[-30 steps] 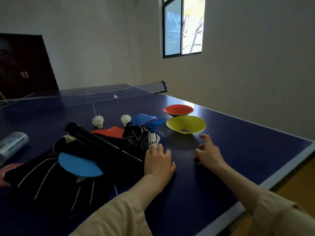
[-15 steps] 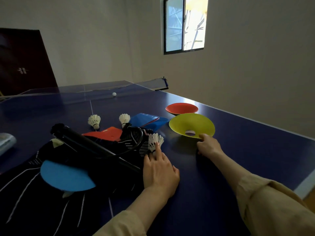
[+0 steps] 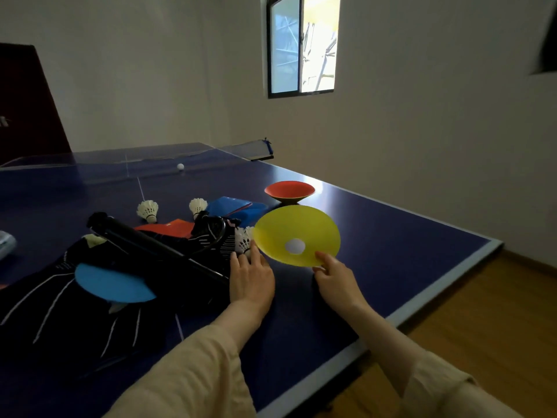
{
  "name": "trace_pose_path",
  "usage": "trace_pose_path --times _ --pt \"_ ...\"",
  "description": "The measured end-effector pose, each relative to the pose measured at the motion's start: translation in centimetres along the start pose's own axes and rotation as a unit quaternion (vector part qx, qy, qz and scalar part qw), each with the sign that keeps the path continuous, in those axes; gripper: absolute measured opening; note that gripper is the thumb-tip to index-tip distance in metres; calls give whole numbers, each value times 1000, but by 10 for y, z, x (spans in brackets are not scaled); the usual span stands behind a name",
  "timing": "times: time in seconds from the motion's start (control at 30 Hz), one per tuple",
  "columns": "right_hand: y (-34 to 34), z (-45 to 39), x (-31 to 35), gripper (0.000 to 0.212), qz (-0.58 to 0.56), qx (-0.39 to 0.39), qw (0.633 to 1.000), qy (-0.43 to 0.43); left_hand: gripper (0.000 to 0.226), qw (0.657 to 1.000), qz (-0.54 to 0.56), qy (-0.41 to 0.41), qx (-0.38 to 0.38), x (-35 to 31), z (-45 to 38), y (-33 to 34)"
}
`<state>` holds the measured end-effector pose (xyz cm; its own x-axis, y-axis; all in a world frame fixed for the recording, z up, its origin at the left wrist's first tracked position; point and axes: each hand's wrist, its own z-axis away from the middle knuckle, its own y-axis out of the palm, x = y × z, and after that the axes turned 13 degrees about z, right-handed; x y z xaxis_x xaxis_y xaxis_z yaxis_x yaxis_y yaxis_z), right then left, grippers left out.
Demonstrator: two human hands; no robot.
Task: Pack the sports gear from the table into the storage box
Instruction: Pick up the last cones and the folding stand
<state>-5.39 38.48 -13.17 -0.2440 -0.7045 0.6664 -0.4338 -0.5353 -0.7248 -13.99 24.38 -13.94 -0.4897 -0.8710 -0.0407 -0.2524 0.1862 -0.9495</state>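
Nearest: two beige sleeves reach over the edge of the blue table (image 3: 407, 245); left hand (image 3: 251, 280) lies flat on the tabletop, fingers straight and close together, fingertips touching a shuttlecock (image 3: 243, 240) at the edge of the dark bag (image 3: 75, 303); right hand (image 3: 334, 277) pinches the near rim of the yellow cone (image 3: 297, 233) between thumb and fingers, cone tilted up, its hollow side with the round centre hole facing the viewer, apparently clear of the table.

On the bag: a blue paddle (image 3: 113, 285), a black tube (image 3: 150, 242) lying slantwise, a racket head (image 3: 215, 232) only partly seen.

Behind these: a red flat piece (image 3: 167, 228); blue flat pieces (image 3: 238, 208); two more shuttlecocks, one (image 3: 148, 210) left, one (image 3: 197, 206) right, standing on their cork ends.

Farther right: red cone (image 3: 290, 191) resting on its narrow end, just beyond the yellow one, apart from it.

Far: a white ball (image 3: 180, 166) beside the net (image 3: 150, 159); a window (image 3: 301, 45) in the wall. At the left edge a pale object, too cut off to identify.
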Motion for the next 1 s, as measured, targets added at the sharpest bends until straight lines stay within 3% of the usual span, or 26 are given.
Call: trace_pose_path --times 0.13,0.23,0.53,0.7,0.8,0.87,1.0 --pt "-26 56 -20 38 -70 -14 997 28 28 988 20 136 -76 -8 35 -12" --pt "-57 101 -38 30 -205 -78 974 60 34 970 93 195 -113 -31 71 -26" --pt "-124 272 -123 27 -187 -223 943 164 25 903 274 327 -38 -162 210 -41" --pt "-129 374 -207 25 -123 -170 930 302 36 869 331 359 85 -206 287 10" --pt "-126 416 -252 23 -56 -98 914 389 40 858 355 315 197 -226 322 42" --pt "-122 439 -284 21 -31 -62 900 429 42 827 392 291 281 -238 343 62" --pt "-114 469 -336 19 -10 -52 879 475 73 739 341 373 446 -249 375 106"
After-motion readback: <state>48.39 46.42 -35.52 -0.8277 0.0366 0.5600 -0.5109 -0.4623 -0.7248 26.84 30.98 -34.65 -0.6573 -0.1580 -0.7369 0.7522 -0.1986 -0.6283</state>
